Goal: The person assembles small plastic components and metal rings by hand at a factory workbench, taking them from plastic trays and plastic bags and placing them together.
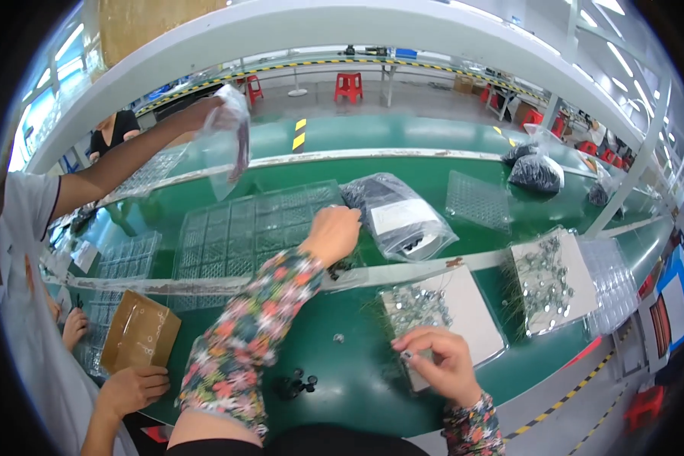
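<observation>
My left hand (331, 234), in a flowered sleeve, reaches forward to the near edge of a clear compartment tray (243, 228) and rests by some small dark parts (342, 267); its fingers are curled and hidden from me. My right hand (439, 363) pinches a small part at the near corner of a white board (471, 311) covered with small metal-capped, wired parts (418, 304). A few black ring-like parts (296, 384) lie on the green bench between my forearms.
A clear bag of dark parts (403, 215) lies behind my left hand. A second board of parts (546, 281) and stacked clear trays (612, 281) sit to the right. A co-worker on the left lifts a plastic bag (232, 140); their other hand (133, 387) touches a brown cardboard piece (138, 333).
</observation>
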Available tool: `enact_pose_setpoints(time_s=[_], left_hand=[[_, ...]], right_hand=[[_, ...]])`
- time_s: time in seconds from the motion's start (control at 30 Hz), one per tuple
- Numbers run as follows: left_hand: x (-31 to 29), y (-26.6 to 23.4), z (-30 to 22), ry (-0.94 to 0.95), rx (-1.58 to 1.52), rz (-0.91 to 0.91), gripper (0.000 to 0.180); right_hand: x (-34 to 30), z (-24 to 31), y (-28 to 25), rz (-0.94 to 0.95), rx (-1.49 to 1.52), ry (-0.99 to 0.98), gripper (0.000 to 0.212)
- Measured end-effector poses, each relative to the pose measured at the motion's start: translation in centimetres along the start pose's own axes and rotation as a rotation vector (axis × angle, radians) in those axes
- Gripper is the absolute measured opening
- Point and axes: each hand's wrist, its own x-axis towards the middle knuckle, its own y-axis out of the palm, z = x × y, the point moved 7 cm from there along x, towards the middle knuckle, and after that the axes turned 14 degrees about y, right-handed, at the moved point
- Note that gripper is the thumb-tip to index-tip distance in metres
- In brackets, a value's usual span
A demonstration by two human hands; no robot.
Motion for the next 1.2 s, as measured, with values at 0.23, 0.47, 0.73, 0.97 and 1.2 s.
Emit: enact_pose_setpoints(time_s=[0.23, 0.47, 0.73, 0.97, 1.2], left_hand=[[6.2, 12.2, 5.9, -0.377, -0.307, 0.169, 0.090], [8.5, 12.8, 3.9, -0.316, -0.281, 0.165, 0.083], [10.7, 14.7, 2.4, -0.163, -0.332, 0.082, 0.077], [13.8, 16.9, -1.6, 0.008, -0.570, 0.083, 0.076], [14.5, 16.1, -3.6, 0.048, -0.524, 0.129, 0.075]], right_hand=[[-0.8, -0.9, 0.3, 0.021, -0.038, -0.002, 0.005], [-0.9, 0.9, -0.6, 0.015, -0.099, -0.124, 0.010], [-1.1, 1.3, -0.6, -0.050, -0.091, -0.169, 0.010], [-1.0, -0.3, 0.1, -0.033, -0.120, -0.128, 0.012], [-0.8, -0.3, 0.1, -0.085, -0.125, -0.149, 0.011]])
